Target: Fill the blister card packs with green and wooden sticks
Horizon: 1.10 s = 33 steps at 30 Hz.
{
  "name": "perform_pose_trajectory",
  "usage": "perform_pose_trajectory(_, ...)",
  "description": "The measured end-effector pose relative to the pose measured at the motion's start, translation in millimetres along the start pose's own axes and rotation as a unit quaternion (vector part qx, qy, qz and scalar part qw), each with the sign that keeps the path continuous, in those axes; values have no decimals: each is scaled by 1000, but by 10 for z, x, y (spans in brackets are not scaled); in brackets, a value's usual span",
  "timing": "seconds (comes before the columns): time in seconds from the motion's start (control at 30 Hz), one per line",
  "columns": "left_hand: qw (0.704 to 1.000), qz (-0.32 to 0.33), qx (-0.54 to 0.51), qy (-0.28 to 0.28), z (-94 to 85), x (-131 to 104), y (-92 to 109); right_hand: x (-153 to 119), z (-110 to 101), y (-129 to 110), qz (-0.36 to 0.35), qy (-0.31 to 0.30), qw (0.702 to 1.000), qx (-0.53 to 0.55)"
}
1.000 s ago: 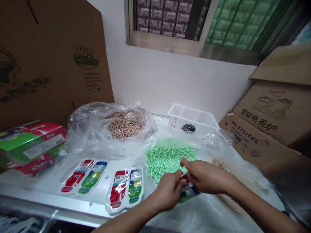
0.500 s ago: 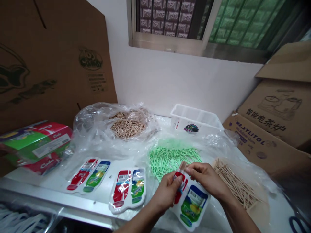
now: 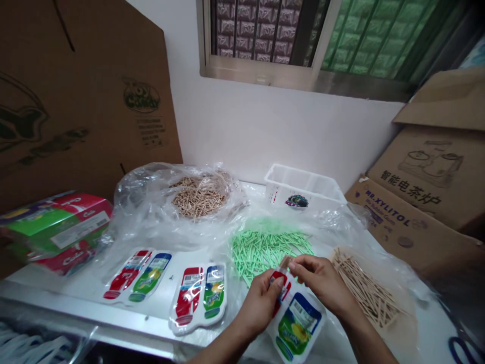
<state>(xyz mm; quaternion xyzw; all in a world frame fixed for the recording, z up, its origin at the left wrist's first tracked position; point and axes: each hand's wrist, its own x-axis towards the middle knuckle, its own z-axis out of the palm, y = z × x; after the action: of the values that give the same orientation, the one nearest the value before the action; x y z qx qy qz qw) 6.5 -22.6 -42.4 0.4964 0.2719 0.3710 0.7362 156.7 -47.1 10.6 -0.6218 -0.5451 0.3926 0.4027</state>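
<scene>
My left hand point(image 3: 261, 302) and my right hand point(image 3: 322, 283) together hold a clear twin-bottle plastic packet point(image 3: 297, 323), one half red, the other blue and green. Both hands pinch its top edge near a small tan stick end. Right behind the hands lies a heap of green sticks point(image 3: 267, 247) on clear plastic. A pile of tan sticks point(image 3: 364, 290) lies to the right of my right hand. Two more twin-bottle packets point(image 3: 138, 275) point(image 3: 199, 296) lie flat on the white table point(image 3: 56, 288) to the left.
A plastic bag of brown sticks point(image 3: 197, 194) sits at the back. A white plastic tray point(image 3: 303, 187) stands near the wall. A red and green box point(image 3: 56, 230) lies at left. Cardboard boxes point(image 3: 413, 202) crowd the right, and a cardboard sheet point(image 3: 83, 91) leans at left.
My hands lifted the packet from the table beside the green sticks and pulled it toward me, so its whole face now shows. Both hands now pinch its top.
</scene>
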Motion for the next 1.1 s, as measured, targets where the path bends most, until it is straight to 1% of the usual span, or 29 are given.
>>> perform_pose_trajectory(0.07, 1000, 3, 11, 15, 5, -8, 0, 8, 13, -4, 5, 5, 1000, -13)
perform_pose_trajectory(0.2, 999, -33, -11, 27, -1, -14, -4, -9, 22, 13, 4, 16, 999, -30)
perform_pose_trajectory(0.27, 998, -39, -35, 17, -8, -13, -1, -36, 19, 12, 0, 10, 999, -31)
perform_pose_trajectory(0.37, 998, -33, -58, -8, -9, -11, 3, -70, 23, -21, 4, -3, 1000, -3)
perform_pose_trajectory(0.5, 998, -23, -60, -18, 0, -14, -25, -56, 51, -81, -10, 6, 1000, 18)
perform_pose_trajectory(0.6, 997, -26, -63, -25, -2, -25, -54, -29, 69, -98, -21, 13, 1000, 14)
perform_pose_trajectory(0.73, 994, -47, -91, -27, -14, -46, -58, -30, 63, -73, -3, 20, 1000, -1)
perform_pose_trajectory(0.93, 992, -57, -108, -28, -34, -48, -66, -81, 44, -46, -9, 22, 999, -41)
perform_pose_trajectory(1.1, 993, -55, -99, -46, -40, -55, -84, -79, 89, -124, -16, -9, 1000, 21)
